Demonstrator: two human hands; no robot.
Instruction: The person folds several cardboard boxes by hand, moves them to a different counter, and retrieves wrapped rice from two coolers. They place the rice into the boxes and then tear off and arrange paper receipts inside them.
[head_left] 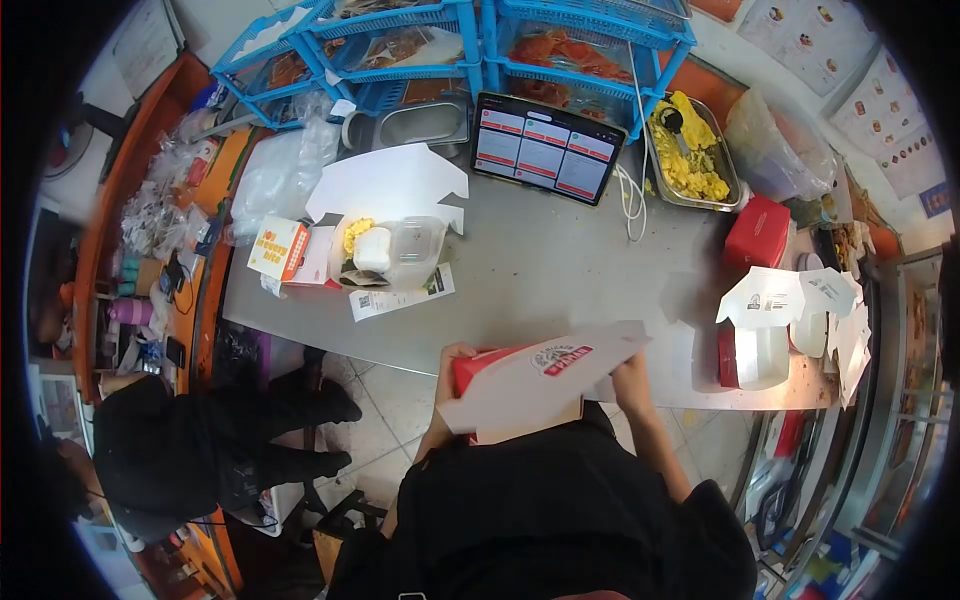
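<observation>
A red and white cardboard food box [530, 378] with a printed logo on its lid is held in front of my body at the table's near edge. My left hand [452, 372] is closed round the box's red left side. At the right end of the raised lid flap, my right hand [629, 378] grips its edge; part of its fingers is hidden behind the card. Beyond the box, on the table, a clear plastic container [415, 248] holds yellow food and a small white lidded cup [373, 249]. A printed paper slip [425, 290] lies under it.
A tablet [545, 150] stands before blue plastic racks [480, 60]. Right of it are a metal tray of yellow food [690, 150], a closed red box [757, 232] and open boxes [757, 350]. An unfolded white carton [385, 180] lies left. Another person [190, 440] sits at lower left.
</observation>
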